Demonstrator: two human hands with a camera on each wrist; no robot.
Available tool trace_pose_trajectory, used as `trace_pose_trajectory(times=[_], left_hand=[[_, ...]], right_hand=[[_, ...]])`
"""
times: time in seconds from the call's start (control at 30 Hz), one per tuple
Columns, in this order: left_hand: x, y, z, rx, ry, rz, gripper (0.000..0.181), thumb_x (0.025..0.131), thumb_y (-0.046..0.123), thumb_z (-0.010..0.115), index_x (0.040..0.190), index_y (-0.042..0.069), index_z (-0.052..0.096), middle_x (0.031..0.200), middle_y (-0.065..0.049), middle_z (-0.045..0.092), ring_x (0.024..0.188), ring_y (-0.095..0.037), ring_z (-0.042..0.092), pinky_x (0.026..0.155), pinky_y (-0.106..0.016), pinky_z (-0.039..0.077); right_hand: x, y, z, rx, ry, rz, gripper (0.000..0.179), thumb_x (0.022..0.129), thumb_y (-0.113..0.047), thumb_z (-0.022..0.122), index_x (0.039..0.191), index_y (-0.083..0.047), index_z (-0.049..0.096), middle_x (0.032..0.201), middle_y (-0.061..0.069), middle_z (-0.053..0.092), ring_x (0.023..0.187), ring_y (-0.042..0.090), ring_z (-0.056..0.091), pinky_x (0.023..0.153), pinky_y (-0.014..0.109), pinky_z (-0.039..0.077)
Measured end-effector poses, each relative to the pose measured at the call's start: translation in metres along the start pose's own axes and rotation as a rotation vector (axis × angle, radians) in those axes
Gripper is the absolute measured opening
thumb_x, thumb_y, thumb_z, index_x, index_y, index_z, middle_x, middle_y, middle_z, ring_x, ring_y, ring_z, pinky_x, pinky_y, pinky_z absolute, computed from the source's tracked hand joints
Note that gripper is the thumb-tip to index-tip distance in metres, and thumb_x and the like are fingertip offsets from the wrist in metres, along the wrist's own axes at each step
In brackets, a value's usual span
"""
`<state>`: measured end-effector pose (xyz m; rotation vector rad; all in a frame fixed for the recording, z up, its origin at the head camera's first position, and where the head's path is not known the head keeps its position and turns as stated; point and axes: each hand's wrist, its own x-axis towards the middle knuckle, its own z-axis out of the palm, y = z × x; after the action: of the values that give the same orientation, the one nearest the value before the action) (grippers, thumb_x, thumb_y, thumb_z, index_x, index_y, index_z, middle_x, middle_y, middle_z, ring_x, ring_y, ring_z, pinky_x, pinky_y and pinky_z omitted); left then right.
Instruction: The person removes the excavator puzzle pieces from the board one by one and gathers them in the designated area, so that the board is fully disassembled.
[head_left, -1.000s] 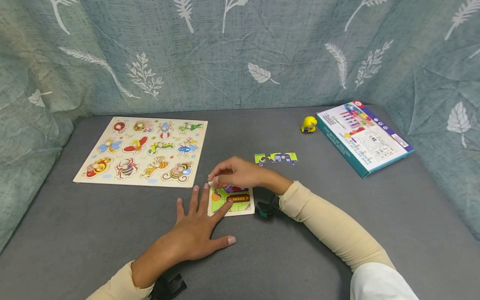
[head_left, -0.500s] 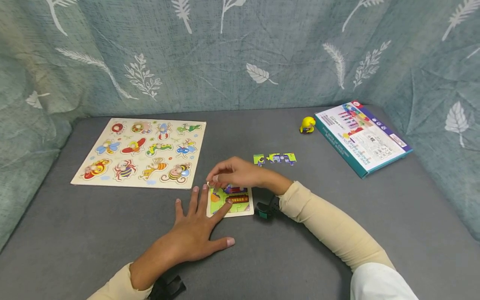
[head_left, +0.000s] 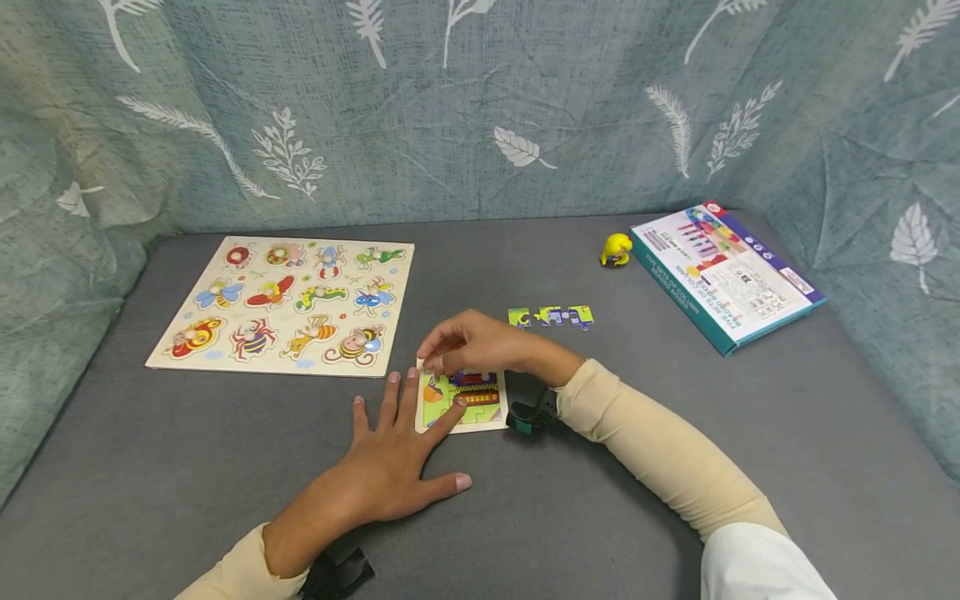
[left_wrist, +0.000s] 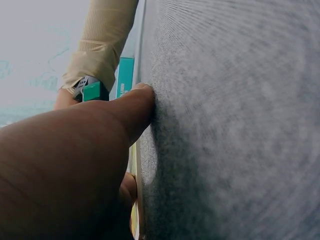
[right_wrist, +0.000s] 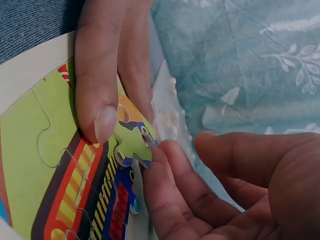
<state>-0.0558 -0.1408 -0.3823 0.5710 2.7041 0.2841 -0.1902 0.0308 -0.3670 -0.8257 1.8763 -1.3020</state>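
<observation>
A small tray jigsaw puzzle [head_left: 480,412] with a pale frame and a vehicle picture lies before me. My left hand [head_left: 382,475] is spread beside it, fingers straight, one fingertip on the picture. Over the puzzle's far left corner, my right hand [head_left: 480,343] has curled fingers. In the right wrist view, its fingertips [right_wrist: 156,160] hold the edge of a green jigsaw piece [right_wrist: 131,141], which sits unevenly among its neighbours; the thumb stands apart from it. Several loose jigsaw pieces [head_left: 553,317] lie beyond the right wrist. The right hand covers the puzzle's far edge.
A wooden insect peg puzzle board [head_left: 292,304] lies at the left. Toward the back right are a yellow toy figure [head_left: 617,249] and a teal-sided box [head_left: 731,275]. A leaf-patterned curtain [head_left: 480,108] hangs behind the grey table [head_left: 570,517].
Both hands stay nearly where they were. The right hand makes only slight finger movements at the puzzle's far left corner; the loose pieces have not moved.
</observation>
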Motion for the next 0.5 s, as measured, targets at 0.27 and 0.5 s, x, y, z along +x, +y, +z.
trace_pose_trajectory(times=[0.27, 0.5], left_hand=[[0.0011, 0.0008, -0.0003, 0.005, -0.004, -0.004, 0.088, 0.082, 0.080, 0.045, 0.154, 0.032, 0.029, 0.157, -0.027, -0.009, 0.141, -0.049, -0.012, 0.097, -0.079, -0.002], [0.0004, 0.0012, -0.0003, 0.007, -0.001, -0.001, 0.088, 0.082, 0.080, 0.045, 0.154, 0.032, 0.028, 0.157, -0.027, -0.010, 0.141, -0.049, -0.012, 0.097, -0.078, -0.002]], right_hand=[[0.0018, 0.0019, 0.0007, -0.045, -0.032, -0.003, 0.024, 0.096, 0.003, 0.056, 0.118, 0.005, 0.065, 0.112, 0.011, 0.069, 0.102, 0.014, 0.065, 0.086, 0.027, 0.050], [0.0014, 0.0031, 0.0005, -0.029, -0.040, -0.014, 0.028, 0.093, 0.005, 0.056, 0.120, 0.006, 0.063, 0.112, 0.012, 0.068, 0.103, 0.015, 0.064, 0.085, 0.028, 0.050]])
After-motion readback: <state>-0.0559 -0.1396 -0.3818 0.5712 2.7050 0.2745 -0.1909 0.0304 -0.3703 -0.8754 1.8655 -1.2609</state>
